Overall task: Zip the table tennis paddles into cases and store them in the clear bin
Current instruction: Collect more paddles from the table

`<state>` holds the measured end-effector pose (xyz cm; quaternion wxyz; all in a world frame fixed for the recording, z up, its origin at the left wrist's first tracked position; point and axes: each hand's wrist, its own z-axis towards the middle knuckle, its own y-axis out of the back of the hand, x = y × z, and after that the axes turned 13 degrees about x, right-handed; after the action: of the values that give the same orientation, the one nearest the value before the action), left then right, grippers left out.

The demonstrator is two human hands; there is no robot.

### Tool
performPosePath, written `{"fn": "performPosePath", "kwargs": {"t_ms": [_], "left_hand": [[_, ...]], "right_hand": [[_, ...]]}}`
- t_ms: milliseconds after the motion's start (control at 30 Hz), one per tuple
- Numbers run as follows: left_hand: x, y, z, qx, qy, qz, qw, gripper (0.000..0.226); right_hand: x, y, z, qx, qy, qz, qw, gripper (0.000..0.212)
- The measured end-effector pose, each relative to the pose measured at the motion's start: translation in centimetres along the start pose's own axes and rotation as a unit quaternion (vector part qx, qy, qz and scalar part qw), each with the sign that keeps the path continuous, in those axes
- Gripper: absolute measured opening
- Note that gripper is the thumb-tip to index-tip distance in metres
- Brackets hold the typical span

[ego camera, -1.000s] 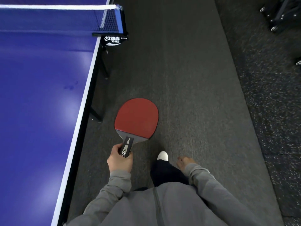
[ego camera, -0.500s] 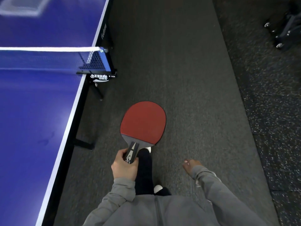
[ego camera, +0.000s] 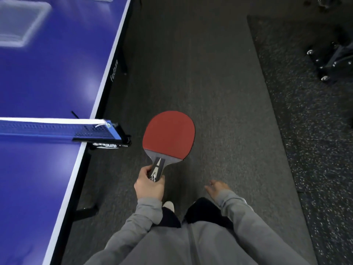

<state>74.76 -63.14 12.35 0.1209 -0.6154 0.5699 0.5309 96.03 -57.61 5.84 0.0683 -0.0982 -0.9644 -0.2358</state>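
A table tennis paddle [ego camera: 169, 135] with a red rubber face points away from me over the dark floor. My left hand [ego camera: 150, 185] grips its handle. My right hand [ego camera: 216, 187] hangs beside my leg with loose fingers and holds nothing. A clear bin [ego camera: 23, 25], blurred, stands on the blue table beyond the net at the top left. No paddle case shows in this view.
The blue table [ego camera: 47, 83] runs along my left, its net [ego camera: 57, 128] and black net post [ego camera: 118, 138] jutting out just left of the paddle. Dark carpet lies ahead. A black wheeled frame [ego camera: 332, 62] stands at the right on speckled flooring.
I have walked forward along the table: the net has slid from far ahead to level with the paddle, and the clear bin has come into view. My left hand keeps its grip.
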Motion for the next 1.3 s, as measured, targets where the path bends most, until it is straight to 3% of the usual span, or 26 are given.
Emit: {"fn": "performPosePath", "kwargs": {"t_ms": [400,667,1033,1300], "left_hand": [[-8.7,-4.3,15.5,-0.115,0.108,-0.060,0.986,0.038],[-14.8,-4.5,22.7,-0.251,0.160,-0.125,0.946,0.036],[-14.5,2.8,31.4,-0.399,0.250,-0.250,0.846,0.032],[-10.6,10.9,38.0,-0.458,0.301,-0.317,0.774,0.033]], "right_hand": [[7.4,19.7,13.0,0.004,0.069,-0.101,0.992,0.043],[15.7,31.9,19.0,0.007,0.149,-0.244,0.958,0.042],[33.3,34.7,24.3,0.050,0.246,-0.368,0.895,0.040],[47.2,33.9,24.7,0.035,0.305,-0.424,0.852,0.043]]}}
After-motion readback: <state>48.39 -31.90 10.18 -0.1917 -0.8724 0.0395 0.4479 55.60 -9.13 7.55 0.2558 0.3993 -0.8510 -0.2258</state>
